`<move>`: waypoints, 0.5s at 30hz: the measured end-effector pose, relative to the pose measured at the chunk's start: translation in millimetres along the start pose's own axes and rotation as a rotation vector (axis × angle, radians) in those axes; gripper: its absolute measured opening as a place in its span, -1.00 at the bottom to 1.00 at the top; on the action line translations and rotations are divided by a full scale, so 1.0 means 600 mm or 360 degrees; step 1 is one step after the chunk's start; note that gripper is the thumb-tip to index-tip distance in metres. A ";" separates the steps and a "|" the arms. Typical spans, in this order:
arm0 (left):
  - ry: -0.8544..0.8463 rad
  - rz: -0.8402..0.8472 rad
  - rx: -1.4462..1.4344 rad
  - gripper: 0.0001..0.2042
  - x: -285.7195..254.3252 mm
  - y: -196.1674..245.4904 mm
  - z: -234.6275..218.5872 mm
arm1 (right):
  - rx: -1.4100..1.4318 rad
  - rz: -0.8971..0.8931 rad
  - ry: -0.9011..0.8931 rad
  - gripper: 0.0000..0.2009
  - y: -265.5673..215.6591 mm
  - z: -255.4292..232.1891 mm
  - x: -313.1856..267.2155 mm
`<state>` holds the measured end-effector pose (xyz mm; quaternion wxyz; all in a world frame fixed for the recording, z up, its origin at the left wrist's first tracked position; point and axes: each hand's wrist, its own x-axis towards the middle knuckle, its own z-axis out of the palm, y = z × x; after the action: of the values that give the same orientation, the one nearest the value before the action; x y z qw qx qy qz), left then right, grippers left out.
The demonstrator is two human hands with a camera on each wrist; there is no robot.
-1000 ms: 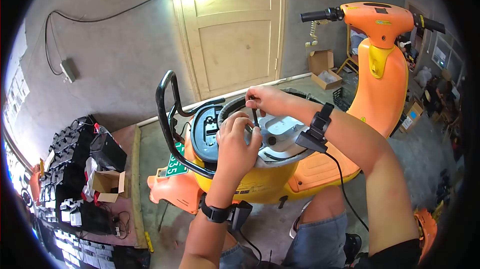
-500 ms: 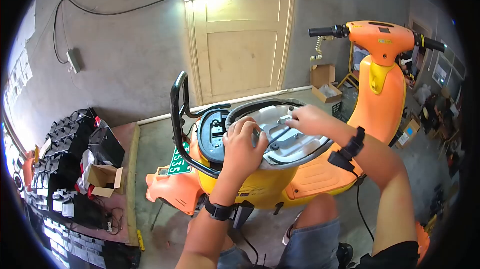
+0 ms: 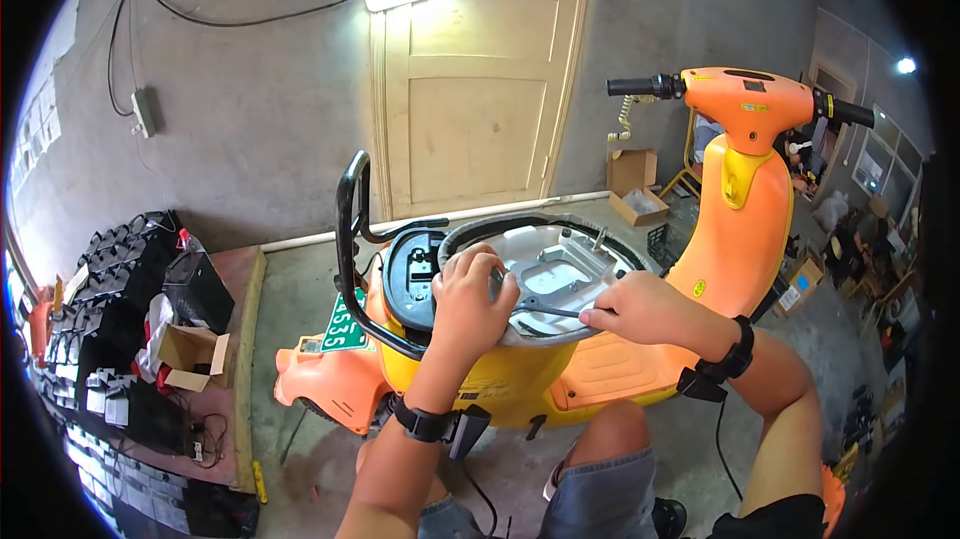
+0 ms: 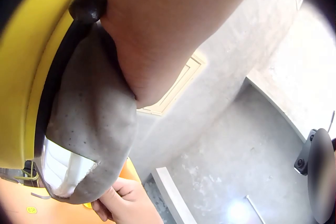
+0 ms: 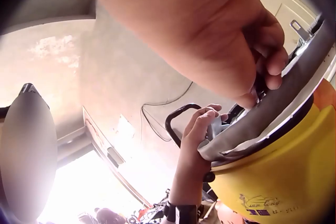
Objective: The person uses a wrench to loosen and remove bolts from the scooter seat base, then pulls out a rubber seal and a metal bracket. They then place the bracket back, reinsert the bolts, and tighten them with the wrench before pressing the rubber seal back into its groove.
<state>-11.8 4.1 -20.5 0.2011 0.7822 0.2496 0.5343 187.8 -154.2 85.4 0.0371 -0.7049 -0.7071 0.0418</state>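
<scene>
My left hand (image 3: 468,301) grips the seat rim (image 3: 470,231); my right hand (image 3: 640,311) pinches a black strap (image 3: 548,312) on the near edge.

A thin dark rod (image 3: 548,312) lies flat across the scooter's grey seat underside (image 3: 560,269).

The left hand (image 4: 157,40) rests on a grey speckled rubber rim (image 4: 94,124); yellow plastic bodywork (image 4: 26,66) lies at nine o'clock.
</scene>
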 end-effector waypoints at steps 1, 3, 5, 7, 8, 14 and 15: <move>-0.0011 -0.0016 -0.0001 -0.81 0.000 0.000 0.000 | -0.0006 -0.0001 0.0003 -0.53 0.000 -0.002 0.002; -0.0021 -0.0024 -0.0003 -0.81 0.001 0.001 -0.001 | 0.0033 0.0017 -0.0004 -0.50 0.004 -0.002 0.009; -0.0018 -0.0033 -0.0002 -0.81 0.000 0.003 -0.002 | -0.0032 -0.0065 -0.0103 -0.49 0.022 0.009 0.036; -0.0015 -0.0016 -0.0010 -0.81 -0.002 -0.004 0.002 | -0.0082 -0.0139 -0.0210 -0.48 0.023 0.014 0.058; -0.0004 0.0002 -0.0015 -0.80 -0.002 -0.008 0.004 | 0.0069 -0.0046 -0.0285 -0.50 0.013 0.016 0.071; -0.0018 0.0015 -0.0043 -0.81 0.000 -0.011 0.004 | 0.0426 0.0036 -0.0408 -0.57 -0.028 0.041 0.107; -0.0019 0.0009 -0.0052 -0.81 0.000 -0.011 0.004 | 0.0406 -0.0020 -0.0363 -0.59 -0.028 0.047 0.110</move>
<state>-10.8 9.2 -25.2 0.2138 0.7826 0.2373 0.5343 167.7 -88.4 59.1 0.0459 -0.6806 -0.7002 0.2108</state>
